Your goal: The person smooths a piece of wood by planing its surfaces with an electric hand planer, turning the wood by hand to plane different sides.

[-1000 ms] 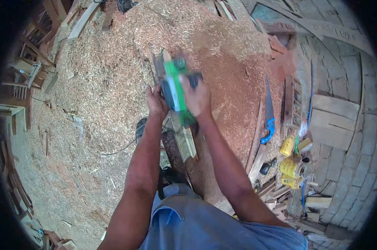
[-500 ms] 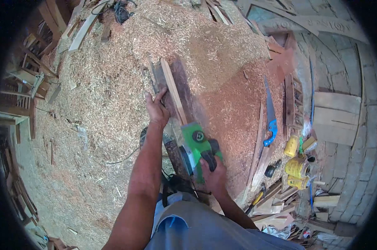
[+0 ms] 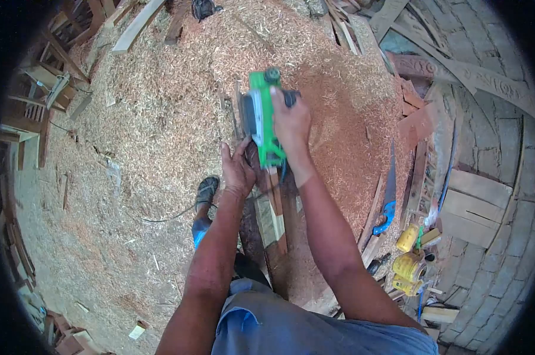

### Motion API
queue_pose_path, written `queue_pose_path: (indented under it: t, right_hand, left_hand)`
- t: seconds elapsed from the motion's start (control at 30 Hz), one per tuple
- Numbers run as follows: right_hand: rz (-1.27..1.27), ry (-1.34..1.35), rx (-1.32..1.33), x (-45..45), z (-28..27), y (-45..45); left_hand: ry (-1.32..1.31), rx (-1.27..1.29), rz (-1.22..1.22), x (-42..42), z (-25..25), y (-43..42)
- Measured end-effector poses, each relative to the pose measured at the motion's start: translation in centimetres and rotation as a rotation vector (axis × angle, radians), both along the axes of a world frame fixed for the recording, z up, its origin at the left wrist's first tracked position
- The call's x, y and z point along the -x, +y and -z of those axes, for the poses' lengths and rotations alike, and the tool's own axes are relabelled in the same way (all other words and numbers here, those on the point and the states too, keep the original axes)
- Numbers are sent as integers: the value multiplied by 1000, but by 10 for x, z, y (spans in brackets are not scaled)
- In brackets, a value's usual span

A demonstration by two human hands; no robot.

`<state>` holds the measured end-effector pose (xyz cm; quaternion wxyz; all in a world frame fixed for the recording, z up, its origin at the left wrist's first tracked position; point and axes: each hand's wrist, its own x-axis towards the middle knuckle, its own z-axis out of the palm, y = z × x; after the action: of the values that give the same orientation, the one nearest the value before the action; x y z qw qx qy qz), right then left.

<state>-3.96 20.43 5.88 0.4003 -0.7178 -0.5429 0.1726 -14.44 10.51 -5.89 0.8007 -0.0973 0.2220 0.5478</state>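
Note:
A green power planer (image 3: 268, 121) lies over the far part of a narrow wooden strip (image 3: 277, 216), and my right hand (image 3: 292, 123) is wrapped round its handle. The strip rests lengthwise on a dark wooden beam (image 3: 252, 231), its near end showing below the tool. Beside the planer's near left side, my left hand (image 3: 238, 168) has its fingers apart at the beam's edge. Whether those fingertips touch the strip is hidden. A dark cord (image 3: 173, 218) runs over the shavings to the left.
Wood shavings (image 3: 155, 118) cover the ground. A blue-handled saw (image 3: 388, 195), yellow containers (image 3: 408, 266) and planks lie at the right. My sandalled foot (image 3: 207, 190) is left of the beam. Wooden frames (image 3: 28, 118) stand at the far left.
From one second ago to half a second ago, the planer came back toward my body in my right hand; now it is at the far end again. My left hand stays beside the beam.

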Motion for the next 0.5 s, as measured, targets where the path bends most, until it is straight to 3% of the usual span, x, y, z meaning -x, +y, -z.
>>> queue_pose_path:
  t: [0.13, 0.23, 0.3, 0.37, 0.4, 0.47, 0.5]
  right_hand:
    - [9, 60, 90, 4, -4, 41]
    - [16, 117, 180, -8, -2, -9]
    - [-47, 26, 80, -11, -23, -94]
    - [-67, 61, 148, -23, -25, -196]
    - [16, -27, 197, -25, -25, -249]
    - [125, 121, 441, -32, -35, -354]
    - [165, 46, 485, -25, -55, -392]
  left_hand:
    - [-2, -23, -2, 1, -9, 0]
    - [117, 115, -37, -3, -1, 3]
    - [84, 4, -2, -2, 15, 4]
    - [109, -100, 9, -2, 1, 2]
    - [91, 33, 2, -1, -27, 0]
    - [159, -28, 25, -3, -12, 1]
    - [196, -58, 40, -2, -5, 1]
